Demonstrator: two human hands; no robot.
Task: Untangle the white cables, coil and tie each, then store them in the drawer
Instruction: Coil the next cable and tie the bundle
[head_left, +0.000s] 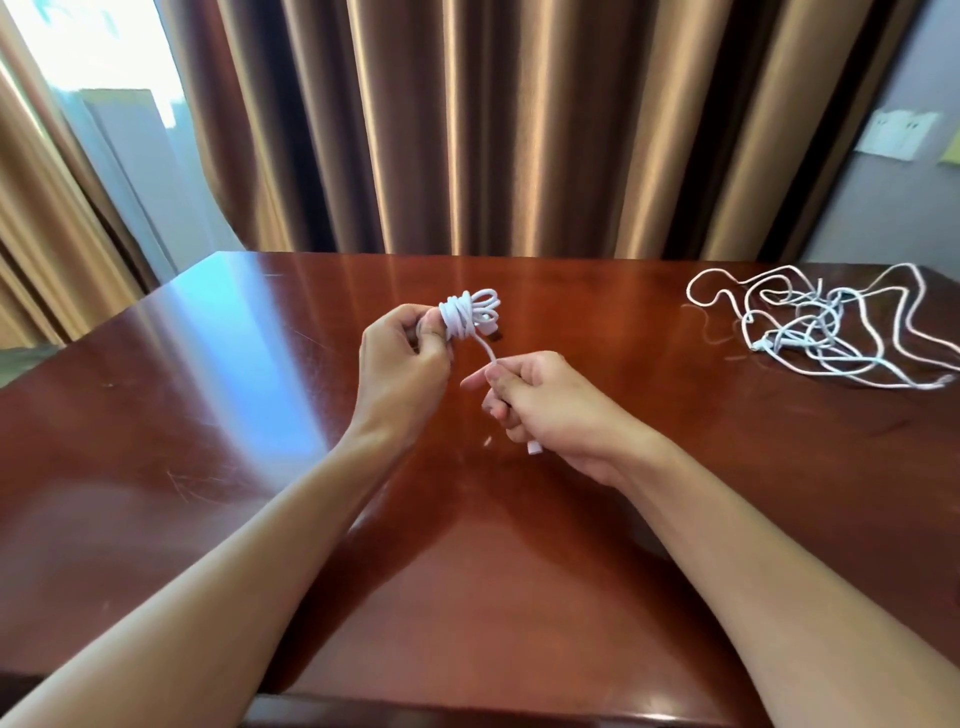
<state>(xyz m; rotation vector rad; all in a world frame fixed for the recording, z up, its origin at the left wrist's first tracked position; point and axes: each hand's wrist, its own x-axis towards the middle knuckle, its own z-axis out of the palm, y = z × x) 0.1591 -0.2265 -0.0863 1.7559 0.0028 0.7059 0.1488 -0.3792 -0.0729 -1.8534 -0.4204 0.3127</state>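
A: What is the biggest thing in front of you?

B: The reddish wooden table (519, 571), glossy, with brown curtains (467, 130) hanging behind its far edge and a wall socket plate (896, 132) off to your right.

A: And the cables?

B: A loose tangle of white cables (826, 327) sprawls on the table's far right corner, well apart from your hands. The coiled cable (470, 314) is up above the middle of the table, in your grasp.

A: How are your hands set?

B: Your left hand (402, 364) has its fingers and thumb curled round one end of the coil, pinching the loops together. A short tail runs from the coil's wrapped waist down to your right hand (545, 405), whose fingers are curled round it, forefinger pointing left.

A: Anything smaller?

B: The white plug (535, 447) pokes out below your right fist.
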